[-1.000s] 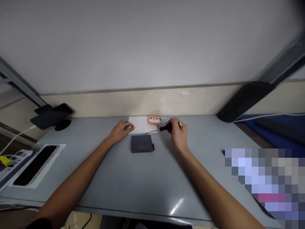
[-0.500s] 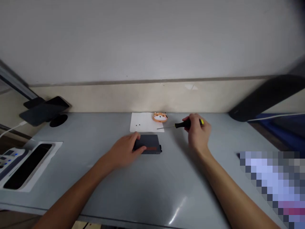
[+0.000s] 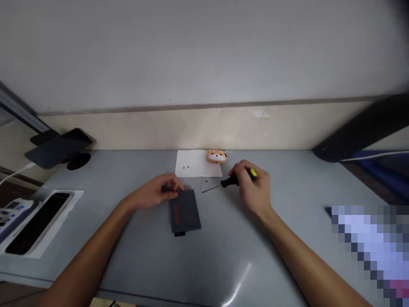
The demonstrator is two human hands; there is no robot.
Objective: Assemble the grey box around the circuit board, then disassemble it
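A small dark grey box [image 3: 184, 211] with red lettering lies on the grey table [image 3: 204, 251], its long side pointing away from me. My left hand [image 3: 156, 194] curls over the box's far left corner and grips it. My right hand [image 3: 252, 187] is closed round a screwdriver [image 3: 228, 182] with a black handle and yellow cap, its thin shaft pointing left toward the box. Behind them a white sheet of paper [image 3: 198, 164] carries two tiny dark screws [image 3: 185, 167]. An orange animal-shaped figure [image 3: 216, 156] sits at the paper's far right corner.
A phone on a stand [image 3: 60, 149] is at the far left, with a white tray holding a black device [image 3: 35, 221] nearer me. A black lamp arm [image 3: 361, 128] crosses the upper right. The wall rises just behind the paper.
My left hand left the paper, took the box and turned it about a quarter turn, pulling it nearer. My right hand swung out right, then came back toward the box with the screwdriver.
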